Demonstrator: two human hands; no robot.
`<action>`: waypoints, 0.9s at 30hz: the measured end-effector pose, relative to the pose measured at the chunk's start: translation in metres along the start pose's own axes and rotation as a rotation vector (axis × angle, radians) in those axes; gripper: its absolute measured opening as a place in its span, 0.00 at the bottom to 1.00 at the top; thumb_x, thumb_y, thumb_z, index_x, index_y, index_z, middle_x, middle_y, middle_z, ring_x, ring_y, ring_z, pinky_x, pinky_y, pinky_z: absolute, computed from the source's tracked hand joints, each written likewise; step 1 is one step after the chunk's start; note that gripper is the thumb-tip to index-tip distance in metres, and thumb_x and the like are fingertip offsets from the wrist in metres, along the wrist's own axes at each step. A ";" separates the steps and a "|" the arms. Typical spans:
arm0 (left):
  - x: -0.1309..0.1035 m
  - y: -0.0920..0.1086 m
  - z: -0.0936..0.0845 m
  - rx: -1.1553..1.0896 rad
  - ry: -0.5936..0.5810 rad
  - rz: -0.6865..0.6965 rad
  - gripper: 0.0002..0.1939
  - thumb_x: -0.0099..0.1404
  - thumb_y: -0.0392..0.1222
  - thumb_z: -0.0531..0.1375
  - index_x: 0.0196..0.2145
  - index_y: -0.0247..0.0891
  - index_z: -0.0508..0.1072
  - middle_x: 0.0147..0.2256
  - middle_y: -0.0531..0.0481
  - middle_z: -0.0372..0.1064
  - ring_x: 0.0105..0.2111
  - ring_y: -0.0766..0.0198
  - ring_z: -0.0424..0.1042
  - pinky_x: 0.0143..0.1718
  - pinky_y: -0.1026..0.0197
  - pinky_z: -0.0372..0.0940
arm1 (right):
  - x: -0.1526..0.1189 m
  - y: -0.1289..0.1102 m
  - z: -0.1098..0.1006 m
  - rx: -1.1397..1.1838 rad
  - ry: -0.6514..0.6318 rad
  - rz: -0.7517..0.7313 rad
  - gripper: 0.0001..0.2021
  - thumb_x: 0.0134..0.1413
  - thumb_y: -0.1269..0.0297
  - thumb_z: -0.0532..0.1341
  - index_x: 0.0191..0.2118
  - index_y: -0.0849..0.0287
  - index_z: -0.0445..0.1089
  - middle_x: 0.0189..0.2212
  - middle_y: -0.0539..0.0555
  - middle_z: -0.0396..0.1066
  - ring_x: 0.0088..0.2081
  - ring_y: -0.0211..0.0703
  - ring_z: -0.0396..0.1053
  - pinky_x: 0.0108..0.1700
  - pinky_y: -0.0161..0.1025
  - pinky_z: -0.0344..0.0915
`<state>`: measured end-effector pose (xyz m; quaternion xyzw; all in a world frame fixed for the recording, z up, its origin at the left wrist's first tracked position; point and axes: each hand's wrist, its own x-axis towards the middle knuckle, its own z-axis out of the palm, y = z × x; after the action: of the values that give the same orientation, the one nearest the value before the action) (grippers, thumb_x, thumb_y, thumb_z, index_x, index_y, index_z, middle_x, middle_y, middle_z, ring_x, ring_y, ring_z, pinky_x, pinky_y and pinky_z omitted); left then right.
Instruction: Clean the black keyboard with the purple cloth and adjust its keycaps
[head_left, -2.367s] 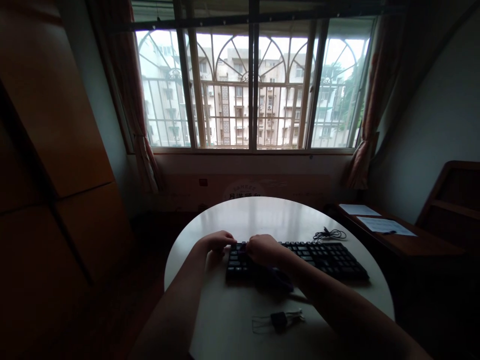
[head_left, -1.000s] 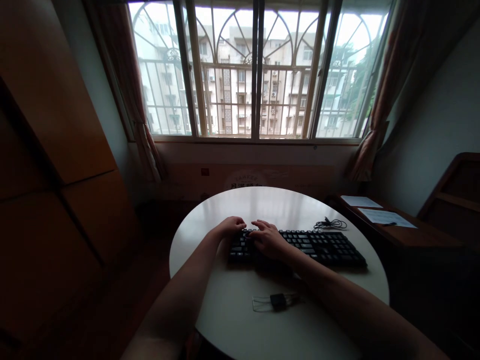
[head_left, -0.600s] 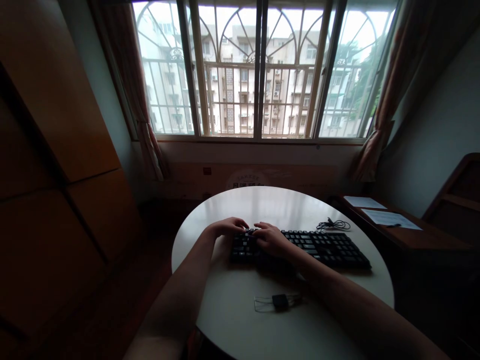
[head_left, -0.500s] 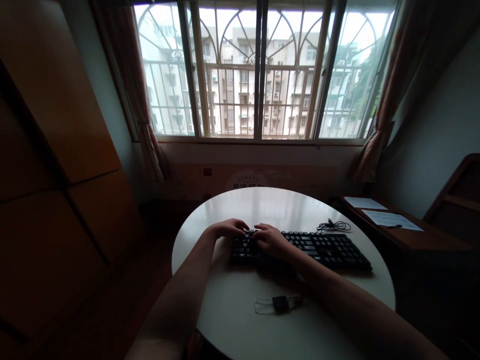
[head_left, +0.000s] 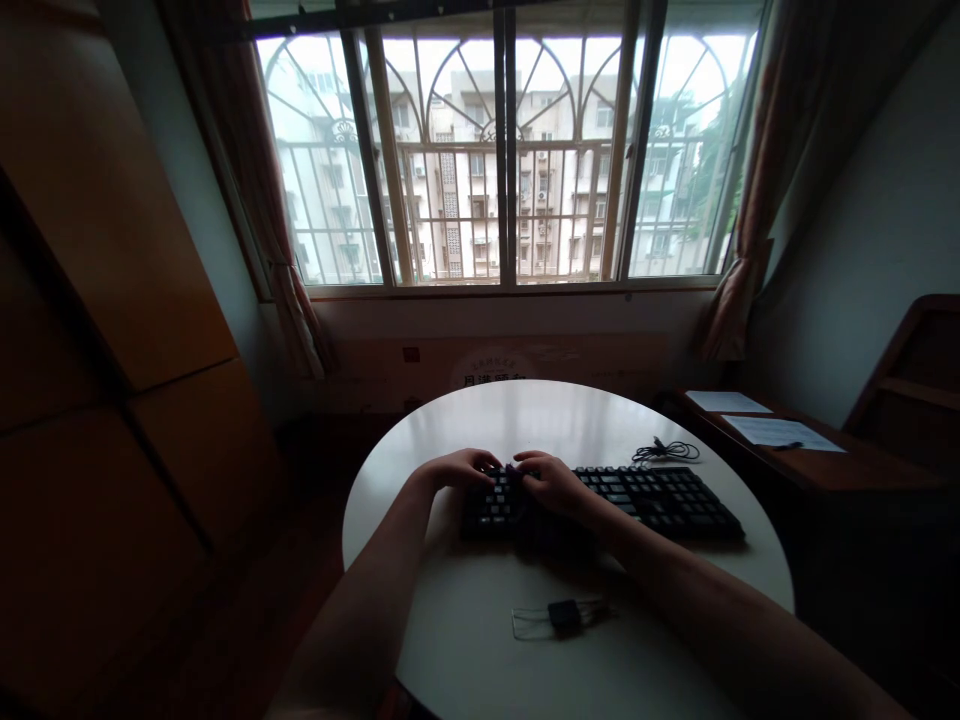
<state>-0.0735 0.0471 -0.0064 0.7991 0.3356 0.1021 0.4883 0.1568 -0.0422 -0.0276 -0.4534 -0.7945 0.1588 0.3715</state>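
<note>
A black keyboard (head_left: 660, 500) lies across the round white table, its left end between my hands. My left hand (head_left: 461, 468) reaches over the upper left keys with bent fingers, its fingertips close together. Over the keys just to the right is my right hand (head_left: 553, 483), thumb and forefinger drawn in. Whatever is at both sets of fingertips is too small and dark to name. In front of the keyboard lies a keycap puller (head_left: 564, 616) with a black body and thin wire loops; neither hand touches it.
A coiled black cable (head_left: 664, 453) rests behind the keyboard's right part. To the right, a wooden surface (head_left: 810, 470) holds papers (head_left: 780, 433) and a pen (head_left: 787, 446). A wooden cabinet (head_left: 172, 420) stands at left, and a barred window fills the back.
My right fingers have drawn in from a more stretched pose, and my left hand has shifted slightly over the keys. The camera view has tilted slightly; the keyboard and keycap puller stay in place.
</note>
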 end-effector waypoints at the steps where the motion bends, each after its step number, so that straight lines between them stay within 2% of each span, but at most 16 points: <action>1: -0.001 0.002 0.000 0.004 -0.004 0.009 0.27 0.51 0.45 0.70 0.48 0.37 0.74 0.45 0.44 0.73 0.48 0.52 0.70 0.47 0.56 0.64 | 0.000 0.001 -0.001 -0.009 -0.002 -0.007 0.15 0.50 0.73 0.57 0.40 0.57 0.79 0.51 0.58 0.72 0.54 0.51 0.68 0.58 0.47 0.63; 11: 0.001 0.006 0.006 -0.019 0.002 0.027 0.26 0.50 0.41 0.68 0.47 0.36 0.74 0.42 0.46 0.73 0.44 0.55 0.71 0.45 0.57 0.64 | -0.004 0.005 0.004 -0.129 -0.066 -0.206 0.18 0.49 0.74 0.59 0.44 0.53 0.78 0.53 0.56 0.71 0.55 0.52 0.66 0.58 0.49 0.62; 18: 0.005 0.003 0.008 -0.044 0.001 0.041 0.27 0.50 0.44 0.69 0.47 0.36 0.73 0.42 0.46 0.74 0.44 0.54 0.71 0.45 0.56 0.64 | 0.000 0.004 0.005 -0.144 -0.070 -0.217 0.19 0.47 0.75 0.57 0.44 0.54 0.78 0.50 0.55 0.74 0.52 0.50 0.69 0.56 0.46 0.64; 27: 0.007 0.005 0.010 0.062 0.026 0.049 0.28 0.51 0.49 0.69 0.48 0.34 0.73 0.42 0.45 0.73 0.43 0.54 0.72 0.44 0.56 0.65 | -0.001 0.000 0.003 -0.105 -0.068 -0.188 0.19 0.48 0.74 0.57 0.44 0.52 0.78 0.50 0.53 0.74 0.52 0.49 0.70 0.56 0.44 0.64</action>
<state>-0.0612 0.0433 -0.0084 0.8205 0.3251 0.1138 0.4562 0.1550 -0.0425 -0.0299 -0.3902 -0.8527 0.0969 0.3335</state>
